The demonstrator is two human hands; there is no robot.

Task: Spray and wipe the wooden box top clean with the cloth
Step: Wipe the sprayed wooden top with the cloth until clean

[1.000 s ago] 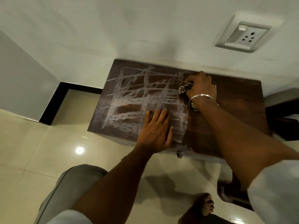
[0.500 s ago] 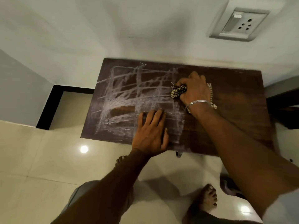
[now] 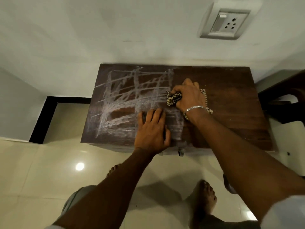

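R hand [image 3: 189, 95] grips cloth [image 3: 173, 98]; box [image 3: 231, 113] scribbled

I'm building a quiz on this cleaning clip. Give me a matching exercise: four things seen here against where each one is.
Things: 1 checked cloth; 2 left hand; 3 chalk scribbles; 4 wall socket.
Places: a on the wall above the box top; b bunched in the right hand; c flat near the front edge of the box top; d across the left part of the box top.
Pairs: 1-b, 2-c, 3-d, 4-a.
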